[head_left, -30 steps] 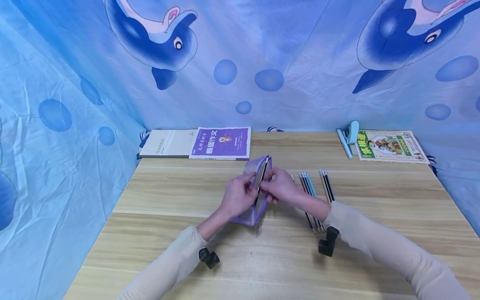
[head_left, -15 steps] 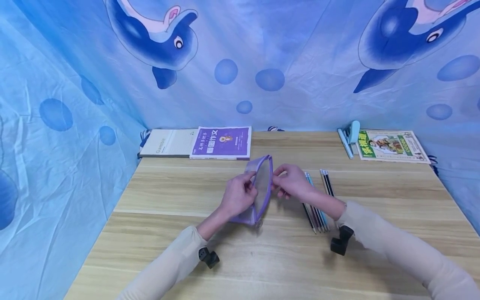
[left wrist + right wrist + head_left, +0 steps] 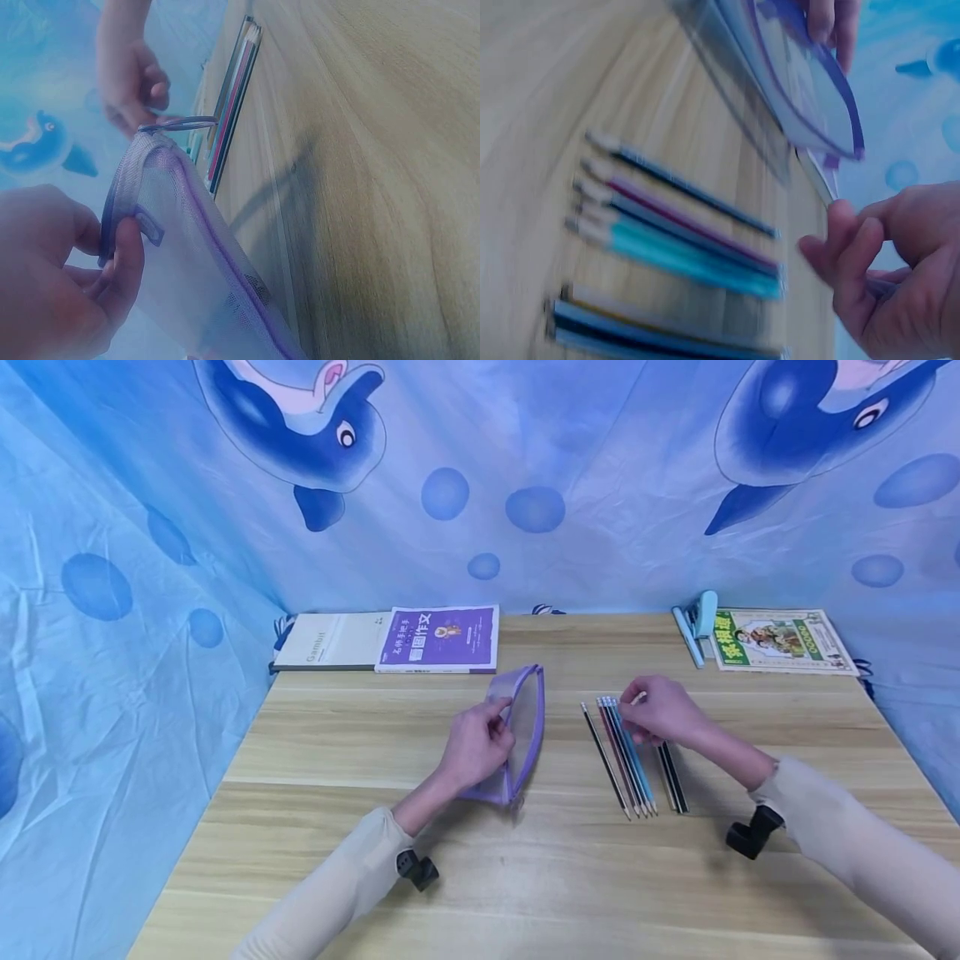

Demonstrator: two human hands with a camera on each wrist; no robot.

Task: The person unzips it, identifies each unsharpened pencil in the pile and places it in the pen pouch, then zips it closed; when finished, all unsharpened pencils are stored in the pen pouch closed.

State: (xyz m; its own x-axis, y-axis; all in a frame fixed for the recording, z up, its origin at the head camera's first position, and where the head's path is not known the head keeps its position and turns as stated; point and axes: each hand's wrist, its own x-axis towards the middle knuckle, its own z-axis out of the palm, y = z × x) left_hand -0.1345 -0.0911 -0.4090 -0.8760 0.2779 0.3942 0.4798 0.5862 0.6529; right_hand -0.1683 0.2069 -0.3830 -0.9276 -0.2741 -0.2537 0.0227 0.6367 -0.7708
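Note:
A purple-edged mesh pencil case (image 3: 534,735) stands on the table with its zipped mouth spread. My left hand (image 3: 477,745) pinches one edge of that mouth between thumb and fingers, as the left wrist view shows on the mesh side (image 3: 187,225). Farther right, my right hand (image 3: 663,714) hovers over the upper ends of the pencils, fingers loosely bent and holding nothing. Below it lie a lone dark pencil (image 3: 606,760), a row of maroon, dark and light blue pencils (image 3: 690,255), and a dark-striped group (image 3: 672,781) whose upper ends the hand hides.
At the back left lie a pale notebook (image 3: 333,641) and a purple book (image 3: 437,641). A light blue stapler (image 3: 705,614), a light blue pen-like stick (image 3: 687,637) and a green-bordered booklet (image 3: 783,642) sit at the back right. A blue dolphin-print cloth (image 3: 480,460) hangs behind the table.
The black pencil held at the case mouth a second ago is out of sight. My right hand has moved right, from the case to over the pencils. The left hand keeps its grip.

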